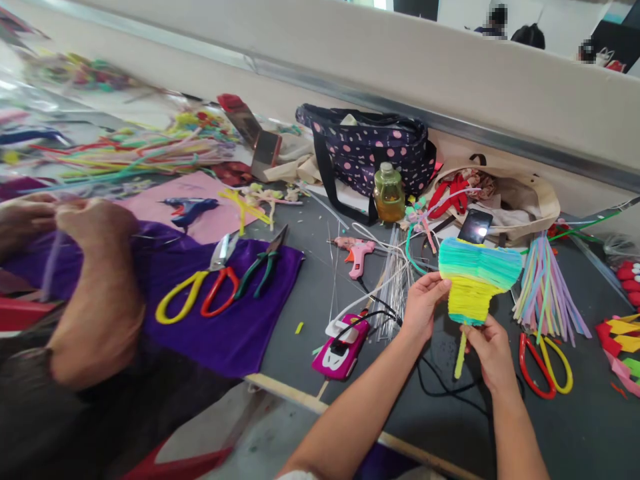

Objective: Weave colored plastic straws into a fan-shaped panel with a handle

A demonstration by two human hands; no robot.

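Above the dark table I hold up a flat pipe-cleaner shape (473, 277), banded turquoise on top and yellow below, with a thin yellow-green stem hanging from its base. My left hand (425, 300) pinches its left edge between thumb and fingers. At the base, beside the stem, my right hand (487, 350) grips it from the lower right. Red-and-yellow-handled scissors (545, 363) lie just right of my right hand. A bundle of pastel pipe cleaners (547, 290) is behind them. A pink glue gun (356, 253) rests left of my hands, near a magenta power strip (343, 347).
A co-worker's arms (100, 267) are at the left, over a purple cloth (210, 343) bearing scissors (220, 253) and green-handled pliers (263, 263). A blue glue gun (190, 210) lies beyond. At the back stand a patterned bag (370, 150), a bottle (389, 193) and a tote (537, 207). Black cables cross the table.
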